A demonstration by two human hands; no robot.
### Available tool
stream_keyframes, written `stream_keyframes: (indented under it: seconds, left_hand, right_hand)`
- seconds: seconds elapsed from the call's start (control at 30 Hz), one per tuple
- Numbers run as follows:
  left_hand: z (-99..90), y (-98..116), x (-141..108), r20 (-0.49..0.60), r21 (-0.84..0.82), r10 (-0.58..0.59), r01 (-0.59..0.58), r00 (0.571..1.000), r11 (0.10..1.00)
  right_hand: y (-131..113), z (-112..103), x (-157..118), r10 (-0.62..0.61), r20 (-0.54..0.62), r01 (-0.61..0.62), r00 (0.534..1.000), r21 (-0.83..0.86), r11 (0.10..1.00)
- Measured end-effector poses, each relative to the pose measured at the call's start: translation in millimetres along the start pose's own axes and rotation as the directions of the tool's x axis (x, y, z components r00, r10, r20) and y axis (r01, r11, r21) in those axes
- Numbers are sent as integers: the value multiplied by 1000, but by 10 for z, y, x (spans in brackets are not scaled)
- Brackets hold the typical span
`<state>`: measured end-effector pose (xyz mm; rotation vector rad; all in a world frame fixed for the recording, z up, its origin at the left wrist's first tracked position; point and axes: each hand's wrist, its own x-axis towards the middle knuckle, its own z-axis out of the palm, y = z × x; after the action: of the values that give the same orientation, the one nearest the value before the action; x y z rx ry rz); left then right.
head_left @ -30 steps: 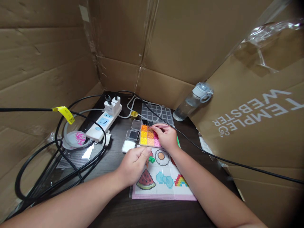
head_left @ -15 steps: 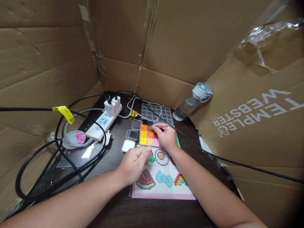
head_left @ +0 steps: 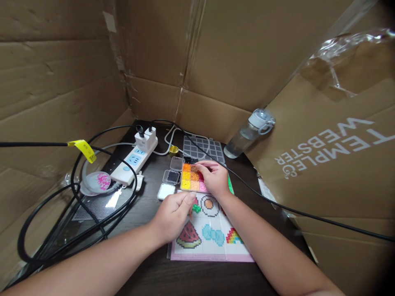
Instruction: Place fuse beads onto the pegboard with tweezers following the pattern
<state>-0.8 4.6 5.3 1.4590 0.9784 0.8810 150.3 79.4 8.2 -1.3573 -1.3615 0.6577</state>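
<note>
Right hand [head_left: 217,177] over colourful beads [head_left: 186,176]

White capitals reading "TEMPLE & WEBSTER" [head_left: 335,153] run upside down in 2 lines across the cardboard panel [head_left: 339,185] at right. Print on the black cable's [head_left: 33,144] yellow tag [head_left: 83,150] is illegible.

Two bare forearms [head_left: 105,255], smooth and rounded, narrowing toward the wrists [head_left: 153,233], bare hands [head_left: 173,214]

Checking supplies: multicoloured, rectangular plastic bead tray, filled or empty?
Filled, where visible: orange, yellow and pink beads show in the tray; the right hand hides part.
</note>
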Motion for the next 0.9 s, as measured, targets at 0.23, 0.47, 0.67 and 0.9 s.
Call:
stream_keyframes:
  seconds: [0.23, 0.47, 0.67, 0.9]
  left_hand:
    - [1, -12, -9, -3, -11, -9, 9, 1000, 1000]
    - [-6, -11, -4, -4, -16, -6, 6, 1000, 1000]
    - [-3, -14, -4, 11, -17, 6, -6, 1000, 1000]
    - [-3, -17, -6, 11, -35, -8, 8, 1000, 999]
  right_hand:
    - [-12, -110, 27, -16, -23, 15, 1000, -39, 999]
    - [88, -410, 66, -19, -170, -11, 985, -169, 986]
    - [160, -457, 110, 78, -109, -90, 991, -114, 989]
    - [218, -425, 101, 112, -91, -117, 990, -44, 992]
